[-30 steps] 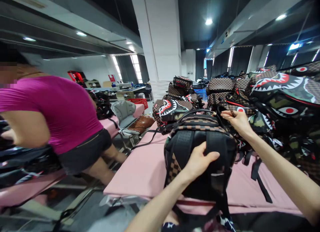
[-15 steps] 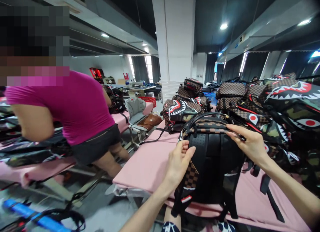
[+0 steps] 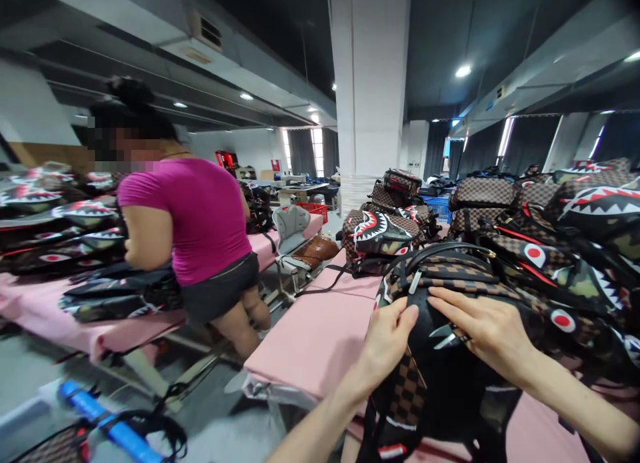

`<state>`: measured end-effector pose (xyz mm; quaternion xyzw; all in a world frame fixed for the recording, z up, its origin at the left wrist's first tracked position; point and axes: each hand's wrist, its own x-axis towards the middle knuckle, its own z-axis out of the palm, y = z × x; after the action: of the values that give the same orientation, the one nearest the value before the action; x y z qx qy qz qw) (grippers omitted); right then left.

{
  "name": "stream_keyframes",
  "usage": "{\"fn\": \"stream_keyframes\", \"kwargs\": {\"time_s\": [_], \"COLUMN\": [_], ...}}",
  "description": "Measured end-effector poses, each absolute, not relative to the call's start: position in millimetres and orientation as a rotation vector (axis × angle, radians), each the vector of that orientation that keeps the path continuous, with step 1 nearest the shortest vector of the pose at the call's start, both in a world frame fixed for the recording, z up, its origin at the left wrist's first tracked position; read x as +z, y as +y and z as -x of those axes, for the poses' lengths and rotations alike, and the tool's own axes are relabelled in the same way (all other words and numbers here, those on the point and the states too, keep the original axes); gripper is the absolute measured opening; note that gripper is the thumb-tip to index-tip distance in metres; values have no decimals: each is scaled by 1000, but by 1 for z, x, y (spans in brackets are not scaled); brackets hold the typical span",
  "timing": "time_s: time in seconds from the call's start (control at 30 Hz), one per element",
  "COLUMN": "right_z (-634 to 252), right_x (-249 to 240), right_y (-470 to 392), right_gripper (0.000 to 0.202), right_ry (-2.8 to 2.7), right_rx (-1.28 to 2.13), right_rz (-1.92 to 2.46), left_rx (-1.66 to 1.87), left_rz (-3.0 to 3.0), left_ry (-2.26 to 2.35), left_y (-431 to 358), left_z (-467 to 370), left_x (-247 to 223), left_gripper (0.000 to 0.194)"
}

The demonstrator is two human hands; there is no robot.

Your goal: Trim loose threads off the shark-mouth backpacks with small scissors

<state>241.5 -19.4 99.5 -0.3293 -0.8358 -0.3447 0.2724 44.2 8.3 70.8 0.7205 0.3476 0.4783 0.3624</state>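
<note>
A black and brown-checked backpack point(image 3: 440, 376) stands before me on a pink-covered table point(image 3: 300, 343), its padded black back facing me. My left hand point(image 3: 387, 346) pinches the left edge of the backpack near its top, thumb and fingers together. Small metal snips point(image 3: 445, 336) are held in my right hand point(image 3: 493, 330), their blades pointing left over the black panel. The right index and middle fingers reach out over the panel's top. A pale zipper pull or tag point(image 3: 415, 282) lies just above the left hand.
Patterned backpacks with shark mouths point(image 3: 375, 233) are piled behind and to the right. At the left, a person in a magenta shirt point(image 3: 207, 216) stands by another table with bags. A grey chair point(image 3: 291, 230) stands between the tables. A blue roll point(image 3: 107, 423) lies lower left.
The view has turned left. My right hand has moved left across the backpack, towards my left hand, and the snips' blades now show. The left hand has closed on the bag's edge.
</note>
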Motion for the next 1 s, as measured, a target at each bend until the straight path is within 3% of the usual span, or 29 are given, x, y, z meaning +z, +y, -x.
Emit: {"fn": "stream_keyframes", "kwargs": {"time_s": [0.17, 0.27, 0.37, 0.5, 0.67, 0.8, 1.0], "right_z": [-232, -234, -236, -233, -219, -214, -230], "right_x": [108, 109, 107, 106, 117, 125, 115], "right_y": [-7, -6, -2, -1, -8, -12, -21], "right_gripper": [57, 56, 58, 54, 27, 28, 27], "right_ry": [-2270, -2262, -2286, -2256, -2069, -2035, -2288], "right_rx": [-766, -667, -794, -798, -239, -17, -179], "right_rz": [755, 777, 810, 815, 656, 572, 513], "left_rx": [1673, 1656, 1589, 1630, 1678, 1565, 1888], "left_rz": [-2072, -2078, -2035, -1987, -1956, -1988, -2174], "left_ry": [1098, 997, 965, 1060, 1048, 1008, 1125], "left_y": [12, 25, 34, 30, 40, 52, 37], "left_z": [-26, -22, -28, -42, -46, -42, -47], "left_x": [54, 35, 24, 28, 27, 24, 37], "left_gripper": [28, 50, 56, 49, 43, 21, 47]}}
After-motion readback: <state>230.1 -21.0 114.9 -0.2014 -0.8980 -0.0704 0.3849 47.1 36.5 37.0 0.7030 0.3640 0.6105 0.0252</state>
